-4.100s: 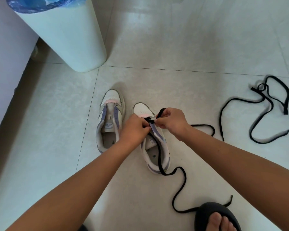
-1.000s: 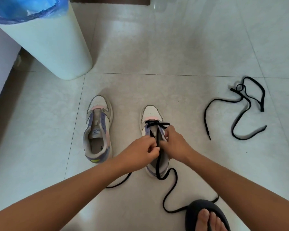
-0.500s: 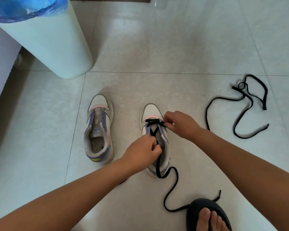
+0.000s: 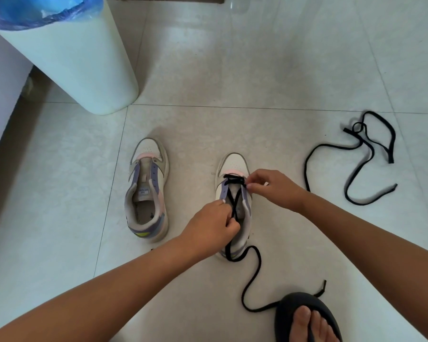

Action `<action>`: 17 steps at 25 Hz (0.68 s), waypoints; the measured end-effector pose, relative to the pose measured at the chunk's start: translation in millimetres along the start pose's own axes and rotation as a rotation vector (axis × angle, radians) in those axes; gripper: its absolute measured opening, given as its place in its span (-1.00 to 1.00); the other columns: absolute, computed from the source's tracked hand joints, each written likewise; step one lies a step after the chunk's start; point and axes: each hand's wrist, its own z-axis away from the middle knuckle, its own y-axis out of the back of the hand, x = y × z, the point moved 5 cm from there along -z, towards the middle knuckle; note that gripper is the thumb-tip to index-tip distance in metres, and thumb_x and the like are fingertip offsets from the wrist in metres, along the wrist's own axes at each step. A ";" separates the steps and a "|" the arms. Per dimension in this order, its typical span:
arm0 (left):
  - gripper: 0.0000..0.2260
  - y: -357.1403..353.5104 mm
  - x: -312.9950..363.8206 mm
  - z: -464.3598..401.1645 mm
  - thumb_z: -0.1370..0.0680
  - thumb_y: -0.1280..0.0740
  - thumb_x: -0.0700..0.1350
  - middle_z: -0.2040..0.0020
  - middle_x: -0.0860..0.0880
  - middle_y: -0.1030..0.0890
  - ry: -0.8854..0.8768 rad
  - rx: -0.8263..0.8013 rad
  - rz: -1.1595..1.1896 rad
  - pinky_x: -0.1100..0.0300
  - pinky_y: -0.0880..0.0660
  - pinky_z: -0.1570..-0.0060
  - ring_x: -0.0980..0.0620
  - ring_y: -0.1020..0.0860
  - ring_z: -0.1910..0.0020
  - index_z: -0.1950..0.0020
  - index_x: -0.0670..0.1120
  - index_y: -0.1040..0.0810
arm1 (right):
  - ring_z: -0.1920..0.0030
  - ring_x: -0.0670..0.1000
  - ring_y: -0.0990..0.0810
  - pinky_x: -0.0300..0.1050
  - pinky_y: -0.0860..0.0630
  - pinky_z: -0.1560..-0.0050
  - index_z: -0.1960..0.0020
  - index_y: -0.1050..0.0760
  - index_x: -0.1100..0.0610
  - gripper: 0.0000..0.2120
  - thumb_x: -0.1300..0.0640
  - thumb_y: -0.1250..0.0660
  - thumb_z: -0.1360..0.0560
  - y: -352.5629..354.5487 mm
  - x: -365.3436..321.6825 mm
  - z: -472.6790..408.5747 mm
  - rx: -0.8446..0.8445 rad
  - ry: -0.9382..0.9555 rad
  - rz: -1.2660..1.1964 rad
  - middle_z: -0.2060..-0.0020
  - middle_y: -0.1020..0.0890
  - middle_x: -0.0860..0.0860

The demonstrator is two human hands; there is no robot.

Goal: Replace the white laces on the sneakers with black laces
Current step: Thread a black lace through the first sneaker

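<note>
On right sneaker (image 4: 234, 166): both hands pinch black lace (image 4: 235, 201).

The sneakers (image 4: 147, 191) are showing white, lilac and pink. The laces (image 4: 234, 202) are looking black; the bin liner (image 4: 35, 8) is showing blue.

Both forearms are bare, with no sleeves in view and no watch or rings visible on the left hand (image 4: 213, 218) or right hand (image 4: 273, 187). One foot (image 4: 309, 327) wears a dark, seemingly black thong sandal (image 4: 289, 309) with toes uncovered.
</note>
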 end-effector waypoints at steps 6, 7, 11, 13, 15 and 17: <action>-0.72 1.1 -1.4 -1.5 -0.53 -0.19 -0.13 0.32 0.03 -0.28 0.007 -0.029 -0.025 0.24 -0.18 0.37 0.10 -0.24 0.38 0.36 -0.08 -0.20 | 0.13 -0.04 -0.56 -0.21 -0.44 0.09 0.13 -0.55 0.11 -0.96 0.15 -0.37 -0.47 6.3 -10.2 -11.6 -0.093 -0.009 0.271 0.23 -0.61 -0.06; -0.72 1.9 -1.3 -1.6 -0.53 -0.19 -0.13 0.32 0.02 -0.28 0.011 -0.039 -0.027 0.23 -0.19 0.37 0.09 -0.24 0.38 0.35 -0.08 -0.20 | 0.11 -0.02 -0.55 -0.17 -0.45 0.06 0.15 -0.53 0.09 -0.97 0.15 -0.37 -0.46 5.9 -12.6 -12.8 -0.100 0.009 0.324 0.21 -0.59 -0.06; -0.77 9.6 -0.8 -4.0 -0.52 -0.20 -0.12 0.31 -0.03 -0.32 0.032 -0.110 -0.026 0.21 -0.19 0.37 0.07 -0.25 0.38 0.30 -0.11 -0.27 | 0.20 -0.09 -0.51 -0.25 -0.41 0.19 0.17 -0.53 0.12 -0.90 0.10 -0.36 -0.48 5.5 -13.6 -14.5 -0.153 -0.058 0.235 0.27 -0.57 -0.10; -0.80 15.3 -1.8 -4.5 -0.52 -0.21 -0.13 0.30 -0.04 -0.32 0.047 -0.141 -0.016 0.23 -0.17 0.39 0.07 -0.24 0.38 0.28 -0.13 -0.29 | 0.23 -0.15 -0.52 -0.26 -0.39 0.17 0.15 -0.57 0.15 -0.85 0.08 -0.32 -0.52 9.8 -9.8 -15.9 -0.224 -0.096 0.200 0.29 -0.62 -0.10; -0.81 19.8 -3.6 -4.4 -0.51 -0.21 -0.14 0.30 -0.05 -0.32 0.063 -0.150 -0.001 0.24 -0.16 0.38 0.08 -0.23 0.37 0.27 -0.13 -0.29 | 0.21 -0.14 -0.53 -0.25 -0.37 0.10 0.16 -0.59 0.11 -0.89 0.14 -0.32 -0.52 12.8 -6.8 -16.4 -0.322 -0.092 0.259 0.30 -0.63 -0.08; -0.79 21.9 -5.2 -3.7 -0.51 -0.22 -0.14 0.30 -0.04 -0.32 0.070 -0.141 0.004 0.24 -0.16 0.38 0.08 -0.23 0.37 0.29 -0.12 -0.27 | 0.16 -0.11 -0.53 -0.25 -0.39 0.11 0.12 -0.61 0.10 -0.91 0.15 -0.34 -0.51 12.7 -6.3 -15.7 -0.388 -0.087 0.350 0.29 -0.61 -0.09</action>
